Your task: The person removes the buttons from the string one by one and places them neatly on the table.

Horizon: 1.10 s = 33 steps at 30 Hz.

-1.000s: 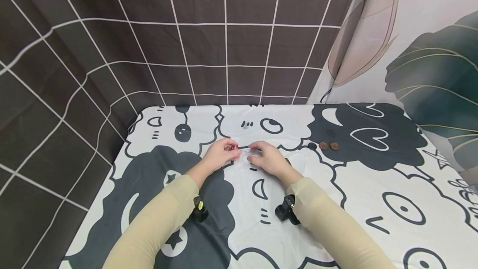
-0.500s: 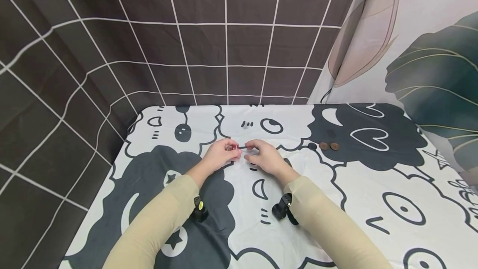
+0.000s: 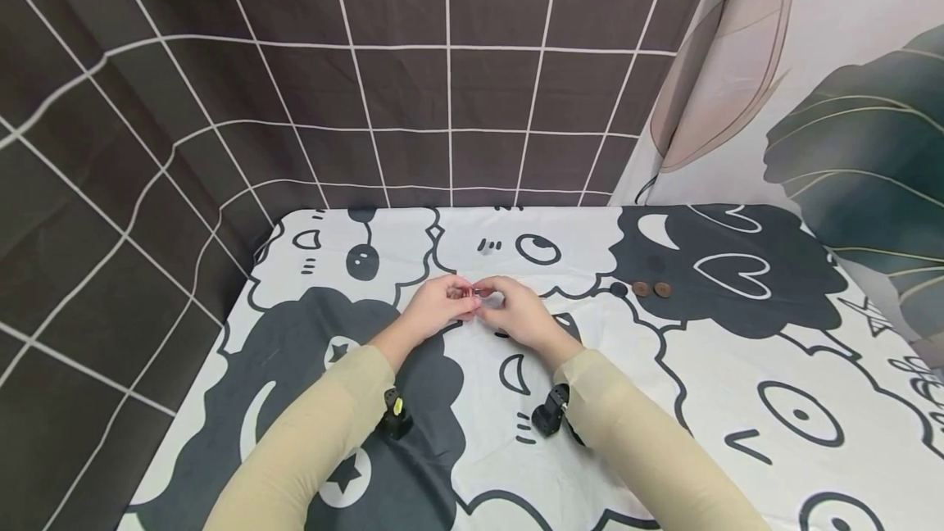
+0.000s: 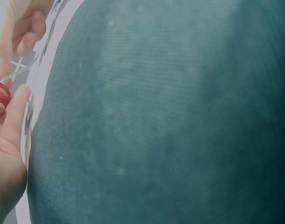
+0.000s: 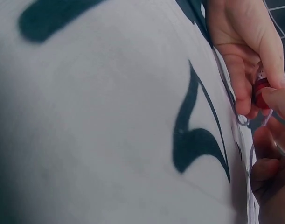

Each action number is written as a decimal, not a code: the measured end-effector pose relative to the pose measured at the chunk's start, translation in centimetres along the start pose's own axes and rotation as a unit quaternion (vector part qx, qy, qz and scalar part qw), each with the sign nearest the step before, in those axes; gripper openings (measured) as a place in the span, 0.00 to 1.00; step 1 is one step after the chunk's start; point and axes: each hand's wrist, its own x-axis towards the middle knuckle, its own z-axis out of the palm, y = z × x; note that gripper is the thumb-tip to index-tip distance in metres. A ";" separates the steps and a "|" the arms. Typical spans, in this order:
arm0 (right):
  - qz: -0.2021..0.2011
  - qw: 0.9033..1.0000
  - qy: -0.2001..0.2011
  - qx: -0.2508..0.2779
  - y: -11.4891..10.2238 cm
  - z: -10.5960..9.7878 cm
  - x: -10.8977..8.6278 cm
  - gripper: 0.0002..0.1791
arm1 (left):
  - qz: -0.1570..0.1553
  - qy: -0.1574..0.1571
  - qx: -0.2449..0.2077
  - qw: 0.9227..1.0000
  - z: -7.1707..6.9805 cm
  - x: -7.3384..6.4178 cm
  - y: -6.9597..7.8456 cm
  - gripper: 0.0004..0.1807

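My left hand pinches a small stack of red, button-like discs between thumb and fingers. A pale thin cord runs out from the discs. My right hand meets it fingertip to fingertip, its fingers curled. In the right wrist view, one right fingertip overlaps the red discs, and a piece of cord shows between the right fingers. A whitish, dotted piece sits in the left hand beside the red. The cord's end is hidden by the fingers.
Two round brown buttons and a dark round button lie in a row on the patterned cloth, right of my hands. Dark gridded fabric hangs behind and at the left. A leaf-print curtain hangs at the right.
My right hand has moved left, closing the gap to the left hand's fingertips. The left hand keeps its place with the red discs. The loose buttons have not moved.
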 end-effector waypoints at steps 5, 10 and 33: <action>-0.014 1.000 0.006 -0.003 0.1 0.2 0.0 0.19 | 0.002 -0.005 -0.005 1.000 0.0 0.0 0.0 0.13; -0.010 1.000 0.008 -0.010 0.1 0.3 0.1 0.19 | 0.004 -0.013 -0.024 1.000 0.1 0.1 -0.2 0.13; 0.047 0.999 0.014 -0.019 0.2 -0.5 -0.4 0.17 | -0.006 -0.012 -0.009 1.000 0.0 0.2 -0.3 0.16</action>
